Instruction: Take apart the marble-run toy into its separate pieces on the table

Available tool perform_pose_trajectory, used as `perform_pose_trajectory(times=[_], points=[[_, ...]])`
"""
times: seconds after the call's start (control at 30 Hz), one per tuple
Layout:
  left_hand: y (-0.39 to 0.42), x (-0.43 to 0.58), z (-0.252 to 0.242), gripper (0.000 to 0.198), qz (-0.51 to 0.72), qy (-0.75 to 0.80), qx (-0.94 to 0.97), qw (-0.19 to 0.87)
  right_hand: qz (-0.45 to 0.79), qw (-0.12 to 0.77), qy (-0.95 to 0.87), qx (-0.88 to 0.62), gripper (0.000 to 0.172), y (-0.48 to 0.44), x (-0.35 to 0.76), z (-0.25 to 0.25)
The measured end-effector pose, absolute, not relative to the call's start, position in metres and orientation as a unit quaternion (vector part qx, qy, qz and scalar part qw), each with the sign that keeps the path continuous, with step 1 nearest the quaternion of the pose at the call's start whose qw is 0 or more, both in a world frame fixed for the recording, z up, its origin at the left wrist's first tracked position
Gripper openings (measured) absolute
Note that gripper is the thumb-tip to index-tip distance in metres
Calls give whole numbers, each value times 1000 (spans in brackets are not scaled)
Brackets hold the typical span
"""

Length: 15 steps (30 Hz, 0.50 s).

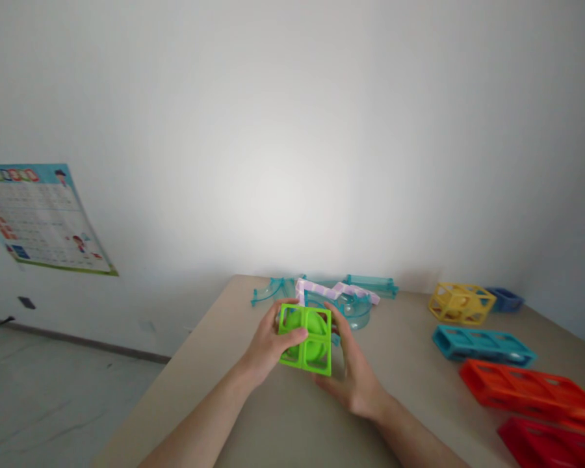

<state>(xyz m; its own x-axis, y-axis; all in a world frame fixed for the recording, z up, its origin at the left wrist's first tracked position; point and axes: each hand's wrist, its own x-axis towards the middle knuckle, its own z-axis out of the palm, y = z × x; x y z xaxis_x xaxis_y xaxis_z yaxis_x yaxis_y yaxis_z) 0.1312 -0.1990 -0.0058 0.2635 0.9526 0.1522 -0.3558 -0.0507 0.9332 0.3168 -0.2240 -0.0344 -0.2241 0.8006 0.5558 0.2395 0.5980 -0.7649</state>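
The left hand (266, 346) and right hand (358, 380) grip a bright green, square plastic block (316, 351);
see-through teal plastic tracks (372, 284) lie behind it on the tan table (199, 364).

The wall poster (49, 221) bears unreadable lettering

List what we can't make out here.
Head view: back of the green block, facing away; left hand covers some of its front.
Head view: teal pieces, partly behind that block and the right hand.
Head view: dark red block, cut off by right and bottom edges.
Head view: print on the wall poster, too small.
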Motion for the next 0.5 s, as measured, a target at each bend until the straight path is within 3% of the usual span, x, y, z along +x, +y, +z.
perform_pose_trajectory(times=[0.13,0.27,0.37,0.5], points=[[-201,128,-5,61,524,324,552,561,364,540,-693,-309,71,-224,318,-35],[-202,128,-8,68,475,294,592,581,307,543,-664,-413,44,-224,311,-24],[-204,131,-12,75,464,247,583,619,238,524,-680,-454,36,-230,313,-8],[-203,132,-17,78,457,191,572,654,131,508,-693,-494,39,-239,341,20]])
